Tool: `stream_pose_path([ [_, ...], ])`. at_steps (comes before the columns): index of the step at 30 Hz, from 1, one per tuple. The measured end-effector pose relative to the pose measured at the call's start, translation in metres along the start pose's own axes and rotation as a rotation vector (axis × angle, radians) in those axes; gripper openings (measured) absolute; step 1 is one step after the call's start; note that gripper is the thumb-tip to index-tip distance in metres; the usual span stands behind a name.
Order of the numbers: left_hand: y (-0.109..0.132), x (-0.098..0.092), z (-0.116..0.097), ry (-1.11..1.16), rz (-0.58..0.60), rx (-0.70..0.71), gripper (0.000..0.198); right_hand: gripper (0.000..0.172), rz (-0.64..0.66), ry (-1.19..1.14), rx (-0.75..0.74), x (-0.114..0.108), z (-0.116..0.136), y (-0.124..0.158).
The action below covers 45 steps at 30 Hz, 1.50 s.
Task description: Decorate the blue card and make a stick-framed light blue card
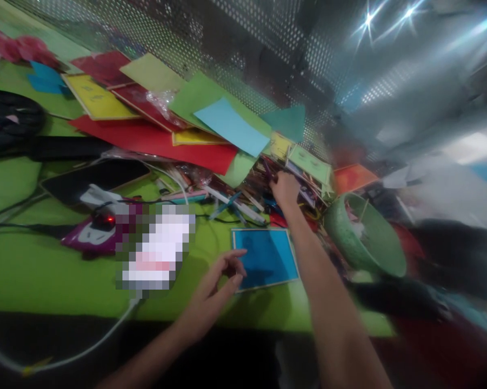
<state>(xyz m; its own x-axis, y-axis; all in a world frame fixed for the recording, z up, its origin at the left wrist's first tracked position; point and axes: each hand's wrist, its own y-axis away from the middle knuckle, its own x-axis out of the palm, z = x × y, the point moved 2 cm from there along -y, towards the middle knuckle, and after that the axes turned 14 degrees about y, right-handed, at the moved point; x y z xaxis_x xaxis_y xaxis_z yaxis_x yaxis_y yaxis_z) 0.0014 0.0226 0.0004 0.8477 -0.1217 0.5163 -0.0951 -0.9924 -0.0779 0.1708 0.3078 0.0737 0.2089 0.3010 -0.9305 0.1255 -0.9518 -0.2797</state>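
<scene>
My left hand (221, 278) hovers by the left edge of a blue card with a pale border (267, 256), its fingers bent and apart, with nothing in them. The card lies flat near the front of the green table (202, 237). Farther back, my right hand (286, 189) reaches into a heap of pens and thin sticks (253, 189). Its fingers are closed around what looks like a slim purple pen (267, 168), partly lost among the others. Several loose pens (235, 204) lie left of that hand.
A green bowl (365, 232) stands on the right. Left of the card are a blurred-out phone (158, 248) on a white cable (105, 346), a purple pouch (91, 240) and a dark tablet-like slab (97, 181). Coloured paper sheets (231, 124) pile up along the perforated back panel (259, 54).
</scene>
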Motion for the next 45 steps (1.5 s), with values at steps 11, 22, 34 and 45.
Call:
stream_pose_path([
  [11, -0.007, 0.003, -0.014, -0.396, -0.100, 0.358, 0.031, 0.012, 0.003, -0.793, -0.289, -0.073, -0.034, 0.130],
  [22, -0.018, 0.046, -0.011, -0.478, 0.138, 0.105, 0.027, 0.035, 0.274, -1.386, -0.059, -0.074, -0.017, 0.222],
  [34, -0.016, 0.035, -0.035, -0.976, 0.144, 0.685, 0.041, 0.043, 0.521, -1.376, -0.125, -0.072, -0.028, 0.251],
  [45, 0.011, 0.035, -0.021, -1.140, 0.315, 0.741, 0.021, 0.089, 0.783, -1.871, -0.174, -0.052, -0.052, 0.290],
])
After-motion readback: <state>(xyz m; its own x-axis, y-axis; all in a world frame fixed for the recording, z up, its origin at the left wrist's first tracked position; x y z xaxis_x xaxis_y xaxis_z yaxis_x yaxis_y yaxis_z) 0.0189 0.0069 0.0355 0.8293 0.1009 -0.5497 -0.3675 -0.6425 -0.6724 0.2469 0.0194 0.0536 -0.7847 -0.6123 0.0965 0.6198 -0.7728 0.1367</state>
